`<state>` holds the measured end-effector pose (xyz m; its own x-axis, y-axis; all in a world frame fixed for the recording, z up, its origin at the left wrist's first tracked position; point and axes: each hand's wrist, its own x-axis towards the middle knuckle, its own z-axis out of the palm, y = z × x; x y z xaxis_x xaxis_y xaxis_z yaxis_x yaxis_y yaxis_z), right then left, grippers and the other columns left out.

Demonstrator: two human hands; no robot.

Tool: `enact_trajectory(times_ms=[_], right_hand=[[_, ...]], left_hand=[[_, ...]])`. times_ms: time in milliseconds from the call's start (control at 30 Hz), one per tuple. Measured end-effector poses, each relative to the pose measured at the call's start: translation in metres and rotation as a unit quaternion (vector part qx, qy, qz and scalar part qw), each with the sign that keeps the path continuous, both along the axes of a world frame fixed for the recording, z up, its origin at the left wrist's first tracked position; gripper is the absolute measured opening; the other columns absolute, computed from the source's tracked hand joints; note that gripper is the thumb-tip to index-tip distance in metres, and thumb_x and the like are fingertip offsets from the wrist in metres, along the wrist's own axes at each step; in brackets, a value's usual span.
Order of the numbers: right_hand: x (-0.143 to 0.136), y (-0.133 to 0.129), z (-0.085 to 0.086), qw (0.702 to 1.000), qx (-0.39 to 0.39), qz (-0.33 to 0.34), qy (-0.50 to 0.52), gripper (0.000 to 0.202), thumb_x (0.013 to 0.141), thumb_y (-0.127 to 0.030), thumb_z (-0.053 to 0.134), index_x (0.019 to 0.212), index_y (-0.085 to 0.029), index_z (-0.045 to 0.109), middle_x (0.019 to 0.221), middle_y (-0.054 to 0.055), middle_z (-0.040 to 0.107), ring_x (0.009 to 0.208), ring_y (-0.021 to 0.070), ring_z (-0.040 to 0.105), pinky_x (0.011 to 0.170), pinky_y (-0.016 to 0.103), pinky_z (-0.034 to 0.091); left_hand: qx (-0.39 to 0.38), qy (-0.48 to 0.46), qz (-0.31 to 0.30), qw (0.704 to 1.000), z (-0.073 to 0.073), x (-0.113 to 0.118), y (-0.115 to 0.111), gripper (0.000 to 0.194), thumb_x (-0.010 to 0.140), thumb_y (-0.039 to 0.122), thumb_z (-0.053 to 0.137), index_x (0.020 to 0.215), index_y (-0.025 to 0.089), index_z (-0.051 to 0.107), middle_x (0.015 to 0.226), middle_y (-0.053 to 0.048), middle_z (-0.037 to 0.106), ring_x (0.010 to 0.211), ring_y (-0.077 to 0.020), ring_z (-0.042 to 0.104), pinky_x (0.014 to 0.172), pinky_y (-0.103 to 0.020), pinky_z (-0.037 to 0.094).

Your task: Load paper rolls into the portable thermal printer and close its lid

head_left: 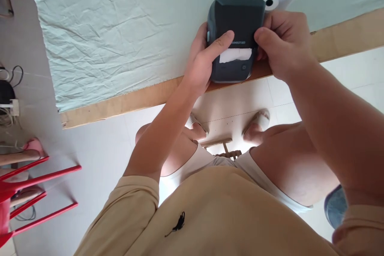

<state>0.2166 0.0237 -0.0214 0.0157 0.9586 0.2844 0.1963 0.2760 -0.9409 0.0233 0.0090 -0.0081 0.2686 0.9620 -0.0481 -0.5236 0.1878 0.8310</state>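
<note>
A dark label printer (240, 20) sits at the table's front edge, with a torn strip of white paper (235, 55) sticking out of its slot. My left hand (207, 56) wraps around the printer's left side, its thumb resting on the top cover. At the right side, my right hand (283, 42) has its fingers curled in and its thumb against the printer's edge. Those right fingertips are partly hidden, and I cannot tell whether they pinch anything besides the casing. Just behind my right hand lies a roll of white paper (271, 2).
A pale green cloth (120, 28) covers the table, whose bare wooden edge (126, 102) runs along the front. My legs are below that edge. On the left stand a red stool (39, 180) and another person's foot (30, 150), near cables on the floor.
</note>
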Motion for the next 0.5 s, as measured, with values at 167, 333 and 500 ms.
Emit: enact_trajectory(times_ms=[167,333,500], right_hand=[[-0.006,0.000,0.001,0.999,0.019,-0.015,0.028,0.082,0.070,-0.103,0.077,0.050,-0.029,0.049,0.044,-0.003,0.038,0.038,0.0115,0.035,0.039,0.037,0.018],[-0.009,-0.004,0.006,0.999,0.012,-0.030,-0.005,0.085,0.068,-0.107,0.073,0.051,-0.029,0.044,0.046,-0.003,0.035,0.039,0.0104,0.032,0.038,0.037,0.017],[-0.011,-0.010,0.014,0.999,-0.012,-0.037,-0.001,0.080,0.082,-0.092,0.079,0.053,-0.027,0.042,0.047,-0.003,0.033,0.042,0.0105,0.030,0.043,0.036,0.019]], left_hand=[[-0.040,0.011,0.018,0.999,0.012,0.005,0.001,0.011,0.101,0.029,0.077,0.093,0.025,0.072,0.090,-0.002,0.078,0.086,-0.0235,0.080,0.078,-0.036,0.065],[-0.074,0.037,-0.005,0.997,0.022,0.006,-0.003,0.008,0.100,0.023,0.072,0.093,0.027,0.069,0.090,-0.002,0.079,0.099,-0.0282,0.084,0.080,-0.037,0.067],[-0.218,0.044,0.137,0.965,0.031,0.026,0.002,0.023,0.101,0.054,0.074,0.114,0.036,0.080,0.096,-0.005,0.086,0.117,-0.0357,0.084,0.092,-0.049,0.071]])
